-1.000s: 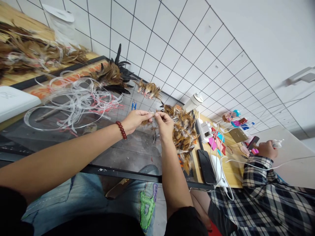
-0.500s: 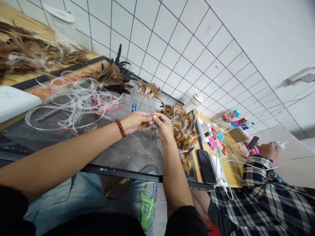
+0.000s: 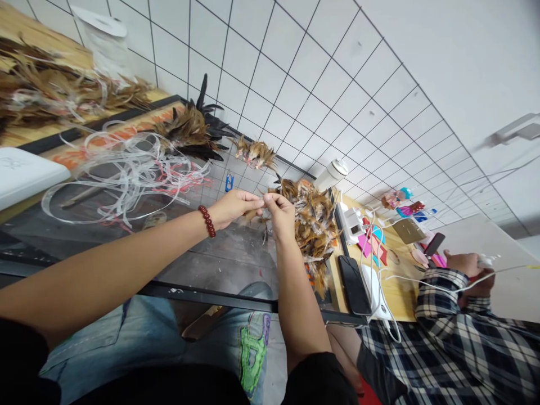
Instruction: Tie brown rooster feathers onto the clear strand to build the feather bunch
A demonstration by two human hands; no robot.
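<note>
My left hand [image 3: 231, 208], with a dark red bead bracelet [image 3: 206, 221] at its wrist, is closed in a pinch above the glass-like tabletop. A small brown feather [image 3: 252, 215] pokes out beneath its fingers. Right up against it, my right hand [image 3: 282, 216] is closed too, thumb and forefinger meeting the left fingertips; whatever they pinch is too small to make out. A heap of brown feathers [image 3: 314, 216] lies just right of my right hand. Beyond my hands are a small tuft of feathers [image 3: 258, 153] and a blue thread snipper or clip [image 3: 229, 182].
Tangled clear ribbon [image 3: 130, 169] and a brown-and-black feather bundle [image 3: 189, 129] lie to the left, near a white box [image 3: 29, 174]. To the right are a white tumbler [image 3: 332, 174], a black phone [image 3: 353, 285], cables and a co-worker's plaid sleeve [image 3: 441, 292].
My hands stay together in nearly the same spot, with only slight finger movement. At the right, the co-worker's hands have shifted, and a second hand now shows.
</note>
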